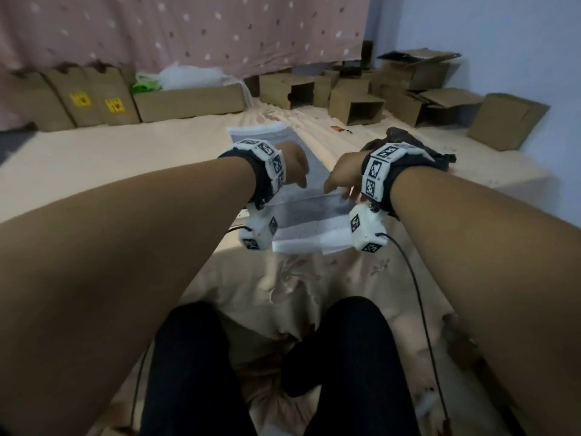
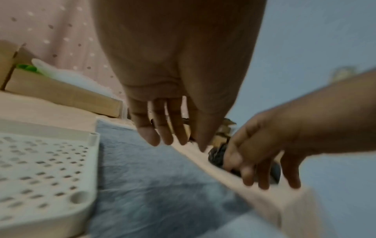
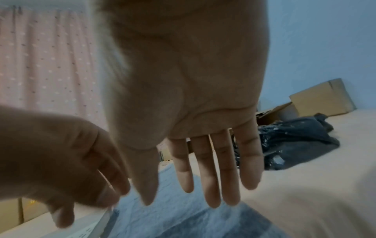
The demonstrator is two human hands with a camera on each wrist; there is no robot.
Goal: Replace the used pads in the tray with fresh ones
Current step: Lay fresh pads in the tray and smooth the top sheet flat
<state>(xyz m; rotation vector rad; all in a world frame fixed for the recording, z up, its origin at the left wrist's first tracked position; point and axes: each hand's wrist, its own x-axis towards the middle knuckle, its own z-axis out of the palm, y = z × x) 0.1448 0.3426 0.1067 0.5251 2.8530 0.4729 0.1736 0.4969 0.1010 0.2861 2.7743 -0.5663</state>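
A grey pad (image 1: 309,215) with white borders lies spread on the beige bed sheet in front of me. My left hand (image 1: 297,168) hovers over the pad's left side with its fingers (image 2: 173,138) straight and holds nothing. My right hand (image 1: 342,182) is over the pad's right edge, fingers (image 3: 211,190) straight and spread, also holding nothing. In the left wrist view the pad (image 2: 152,185) lies against a white perforated tray (image 2: 40,169). I cannot tell whether either hand touches the pad (image 3: 183,217). The tray's edge (image 3: 95,227) shows below my left hand.
A crumpled black plastic bag (image 1: 405,138) lies on the bed just beyond my right wrist. Several open cardboard boxes (image 1: 355,105) line the far edge under a pink dotted curtain (image 1: 188,29). My legs in black trousers (image 1: 188,372) are at the bottom.
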